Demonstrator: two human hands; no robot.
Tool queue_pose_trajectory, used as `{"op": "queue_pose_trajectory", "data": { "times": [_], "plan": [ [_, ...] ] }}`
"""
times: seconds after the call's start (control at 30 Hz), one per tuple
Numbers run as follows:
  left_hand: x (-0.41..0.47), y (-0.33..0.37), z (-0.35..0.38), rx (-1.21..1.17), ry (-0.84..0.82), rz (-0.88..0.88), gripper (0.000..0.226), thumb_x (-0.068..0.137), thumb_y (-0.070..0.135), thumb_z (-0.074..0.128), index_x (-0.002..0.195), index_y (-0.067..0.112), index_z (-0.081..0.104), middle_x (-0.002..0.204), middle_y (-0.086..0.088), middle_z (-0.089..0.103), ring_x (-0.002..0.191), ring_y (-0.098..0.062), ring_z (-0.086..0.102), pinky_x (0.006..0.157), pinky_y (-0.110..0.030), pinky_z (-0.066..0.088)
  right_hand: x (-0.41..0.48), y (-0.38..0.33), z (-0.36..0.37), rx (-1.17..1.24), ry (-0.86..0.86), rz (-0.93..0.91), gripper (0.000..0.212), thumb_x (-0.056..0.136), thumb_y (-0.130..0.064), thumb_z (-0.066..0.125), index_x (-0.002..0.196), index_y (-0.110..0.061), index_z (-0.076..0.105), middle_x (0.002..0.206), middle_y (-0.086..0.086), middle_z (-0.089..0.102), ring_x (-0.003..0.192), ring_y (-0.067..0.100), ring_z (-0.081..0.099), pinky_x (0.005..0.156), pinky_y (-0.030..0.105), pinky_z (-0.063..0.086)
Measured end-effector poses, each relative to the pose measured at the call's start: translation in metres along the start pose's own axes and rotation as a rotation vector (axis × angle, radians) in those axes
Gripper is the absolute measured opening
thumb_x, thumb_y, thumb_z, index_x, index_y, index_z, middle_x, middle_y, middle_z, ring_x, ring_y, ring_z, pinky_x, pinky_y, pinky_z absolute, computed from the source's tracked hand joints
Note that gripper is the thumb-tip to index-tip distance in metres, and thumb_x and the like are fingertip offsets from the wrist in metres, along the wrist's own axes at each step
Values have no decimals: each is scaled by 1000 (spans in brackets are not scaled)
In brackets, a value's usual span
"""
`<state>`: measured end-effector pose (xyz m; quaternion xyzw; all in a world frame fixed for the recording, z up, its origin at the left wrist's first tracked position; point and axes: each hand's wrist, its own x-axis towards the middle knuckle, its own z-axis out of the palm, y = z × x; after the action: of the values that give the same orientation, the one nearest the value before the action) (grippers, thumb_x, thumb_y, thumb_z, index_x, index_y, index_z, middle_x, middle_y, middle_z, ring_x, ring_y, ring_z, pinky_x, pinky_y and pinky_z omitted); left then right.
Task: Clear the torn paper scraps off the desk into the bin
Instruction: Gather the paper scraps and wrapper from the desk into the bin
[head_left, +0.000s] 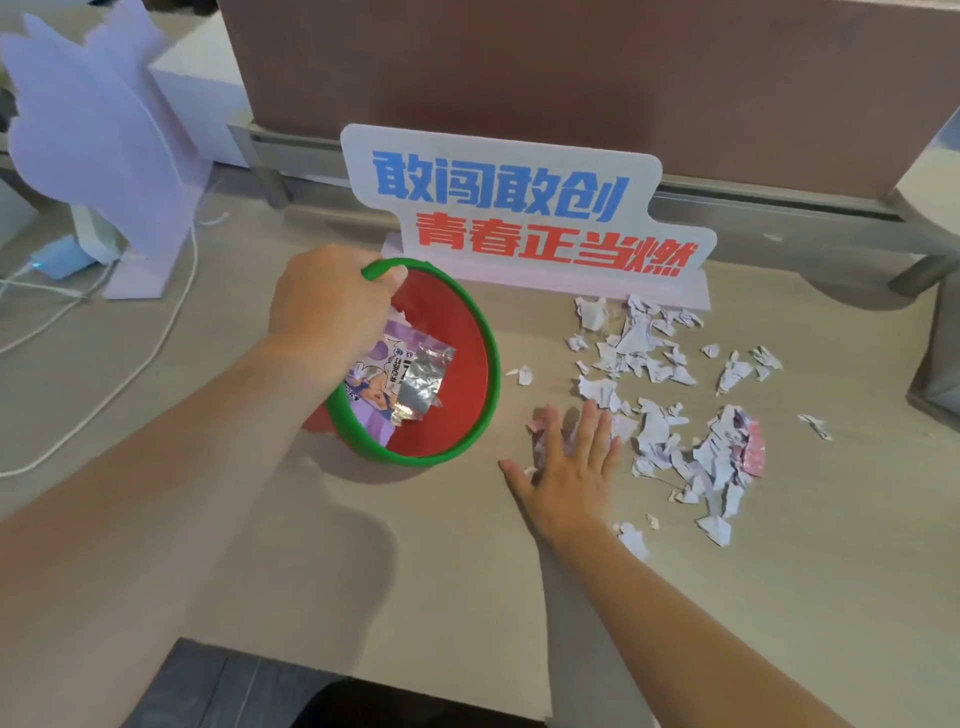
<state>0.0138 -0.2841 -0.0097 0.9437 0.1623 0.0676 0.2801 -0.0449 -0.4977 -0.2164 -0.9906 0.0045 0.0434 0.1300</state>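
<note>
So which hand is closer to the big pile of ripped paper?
The right hand. It lies flat on the desk at the left edge of the torn white paper scraps. The left hand grips the green rim of the red bin, farther left.

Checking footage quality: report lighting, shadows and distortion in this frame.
Head view: soft, even light; faint arm shadows on the desk beneath the left hand and right hand; wide-angle bending at the edges; foil in the bin glints; paper scraps slightly soft.

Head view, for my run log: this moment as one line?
left hand: grips bin rim, tilted | right hand: flat on desk | paper scraps: mostly uncollected
</note>
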Motion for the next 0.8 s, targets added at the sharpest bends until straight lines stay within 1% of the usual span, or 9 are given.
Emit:
{"op": "queue_pose_trajectory", "data": {
  "times": [0.13, 0.2, 0.3, 0.37, 0.43, 0.5, 0.6, 0.67, 0.8],
  "plan": [
    [1, -3, 6, -22, -3, -23, 29, 94, 36, 55, 87, 14, 73, 62, 2, 64, 45, -6, 59, 51, -24, 40, 42, -7, -6, -69, 14, -75, 83, 81, -71, 34, 147, -29, 6, 157, 17, -9, 141, 41, -18, 111, 50, -20],
    [-1, -6, 7, 2, -23, -34, 30, 94, 37, 56, 83, 14, 71, 61, -1, 64, 45, -6, 60, 48, -25, 39, 60, -14, -7, -100, -15, -109, 77, 83, -68, 32, 146, -29, 8, 157, 15, -8, 142, 42, -16, 112, 54, -12],
    [0, -15, 3, 18, -45, -16, 36, 93, 39, 54, 81, 8, 70, 68, -15, 67, 67, -31, 64, 60, -38, 48, 79, -22, -1, -116, -106, -204, 68, 90, -60, 25, 146, -25, 11, 158, 10, 1, 144, 37, -7, 115, 54, -1],
    [3, -21, 1, 15, -43, 1, 40, 92, 40, 53, 82, 5, 69, 73, -20, 68, 72, -37, 62, 67, -47, 51, 82, -21, 4, -66, -109, -259, 60, 93, -52, 29, 142, -19, 27, 154, 11, 22, 143, 34, 14, 114, 50, 14],
    [6, -22, -1, 14, -40, 12, 40, 92, 40, 53, 82, 5, 69, 73, -20, 68, 73, -38, 62, 69, -50, 52, 84, -19, 5, 14, 4, -286, 43, 90, -41, 39, 121, -15, 50, 131, 9, 50, 121, 34, 43, 102, 45, 33],
    [7, -22, -3, 4, -41, 11, 40, 92, 40, 53, 80, 5, 68, 70, -19, 67, 71, -38, 62, 67, -48, 51, 82, -19, 6, 70, 91, -293, 29, 87, -35, 42, 97, -14, 59, 102, 5, 60, 92, 31, 54, 83, 41, 44],
    [7, -20, -1, 7, -66, -19, 40, 94, 39, 53, 80, 5, 68, 71, -20, 67, 66, -37, 60, 63, -44, 49, 75, -21, 3, 52, 79, -332, 32, 85, -28, 39, 65, -14, 59, 63, 5, 57, 56, 28, 49, 57, 35, 43],
    [7, -20, 0, 5, -70, -46, 37, 94, 39, 53, 82, 8, 71, 71, -15, 70, 67, -32, 63, 62, -39, 49, 72, -23, -5, 74, 10, -319, 39, 84, -26, 37, 46, -14, 43, 46, 5, 44, 45, 26, 36, 48, 30, 34],
    [8, -18, 2, -25, -61, -91, 30, 94, 39, 55, 84, 18, 74, 69, -2, 71, 64, -20, 65, 57, -28, 46, 85, -31, -36, 453, -71, 134, 48, 90, -22, 42, 45, -14, 31, 44, 2, 32, 43, 19, 31, 46, 26, 25]
  ]
}}
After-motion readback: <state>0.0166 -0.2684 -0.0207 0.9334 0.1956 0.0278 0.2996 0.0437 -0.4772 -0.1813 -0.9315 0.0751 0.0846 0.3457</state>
